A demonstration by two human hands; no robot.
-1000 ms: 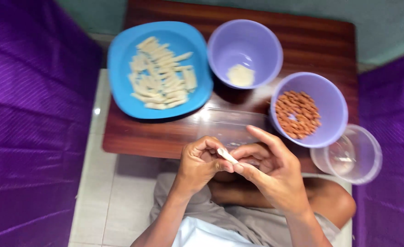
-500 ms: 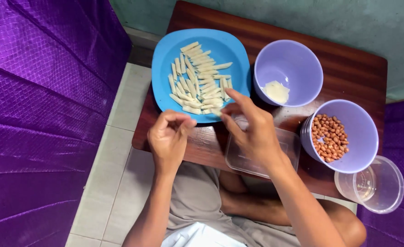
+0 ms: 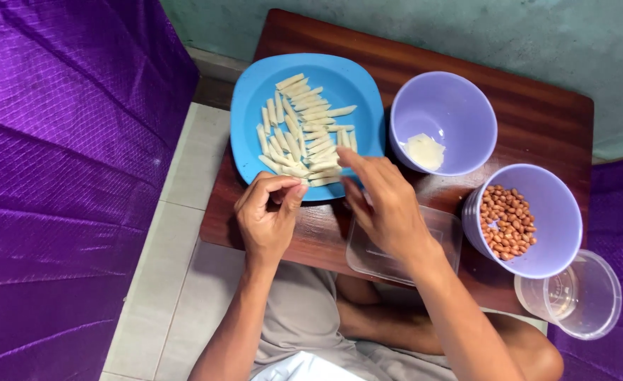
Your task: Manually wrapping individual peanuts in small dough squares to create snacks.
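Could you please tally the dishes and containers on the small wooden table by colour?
Blue: 1, the plate of pale rolled pieces.
Purple: 2, the bowl with white dough and the bowl of peanuts.
Clear: 2, the rectangular tub and the round tub.
Total: 5.

Even, soft daylight from above, moderately bright, a pale sheen on the polished wooden table [image 3: 537,106] (strongest beside the lilac bowls), faint shadows under the blue plate [image 3: 255,92], slight motion blur on the hands, purple cloth [image 3: 64,176] saturated, mild wide-angle stretch at the edges.
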